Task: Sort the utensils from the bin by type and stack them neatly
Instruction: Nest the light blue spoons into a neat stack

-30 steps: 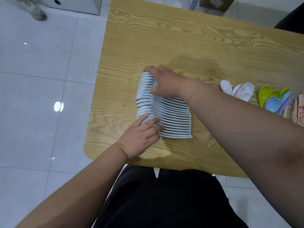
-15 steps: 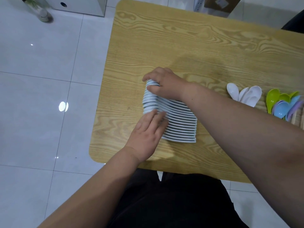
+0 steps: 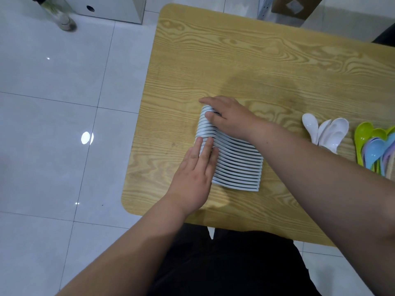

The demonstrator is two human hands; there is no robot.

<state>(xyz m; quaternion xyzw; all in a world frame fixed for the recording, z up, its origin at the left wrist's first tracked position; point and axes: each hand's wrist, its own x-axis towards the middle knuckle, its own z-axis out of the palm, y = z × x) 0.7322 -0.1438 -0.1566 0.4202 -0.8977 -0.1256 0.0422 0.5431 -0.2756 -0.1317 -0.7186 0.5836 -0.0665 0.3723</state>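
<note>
A nested row of several pale blue-white spoons [image 3: 239, 165] lies on its side on the wooden table [image 3: 256, 60], handles pointing right. My left hand [image 3: 194, 174] lies flat with straight fingers pressed along the near left part of the row. At the far end, my right hand [image 3: 226, 116] covers the spoon bowls, its fingers curled over the far end of the row. Further right lie a few white spoons [image 3: 327, 131] and a bunch of green, blue and purple spoons [image 3: 372, 146].
The table's left edge and rounded near corner [image 3: 128, 201] border a white tiled floor. A glass bottle [image 3: 59, 16] and a white box [image 3: 115, 5] stand on the floor at the far left. A cardboard box [image 3: 295, 5] sits beyond the table.
My left hand slid forward along the row's left side, fingers straightening flat against it. The row looks more compact, and my right hand stays at its far end.
</note>
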